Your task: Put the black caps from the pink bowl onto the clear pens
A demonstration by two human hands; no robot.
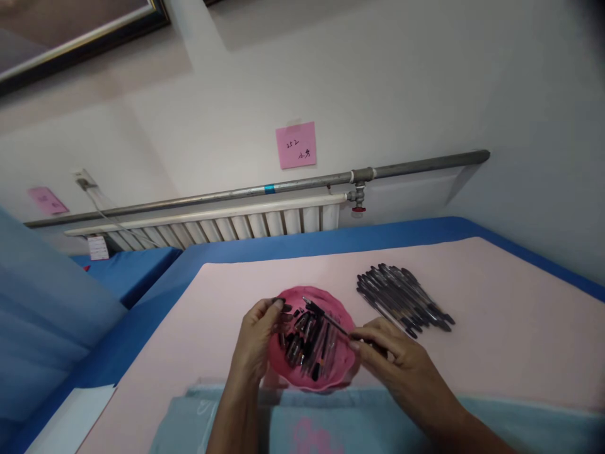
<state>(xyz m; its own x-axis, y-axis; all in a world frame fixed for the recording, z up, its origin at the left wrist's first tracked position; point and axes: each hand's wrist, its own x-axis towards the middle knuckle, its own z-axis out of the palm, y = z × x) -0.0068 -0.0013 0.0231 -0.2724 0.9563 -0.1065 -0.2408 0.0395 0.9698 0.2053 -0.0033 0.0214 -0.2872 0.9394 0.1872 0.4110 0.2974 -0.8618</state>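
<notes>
A pink bowl sits on the pink table cover and holds several black pen parts. My left hand rests on the bowl's left rim, fingers pinched on a small black piece. My right hand is at the bowl's right side, fingers closed on a thin black pen that slants up and left over the bowl. A pile of assembled black pens lies on the cover just right of the bowl.
The pink table cover lies over a blue tabletop. A light blue cloth lies at the near edge. A radiator and pipe run along the wall behind, under a pink note.
</notes>
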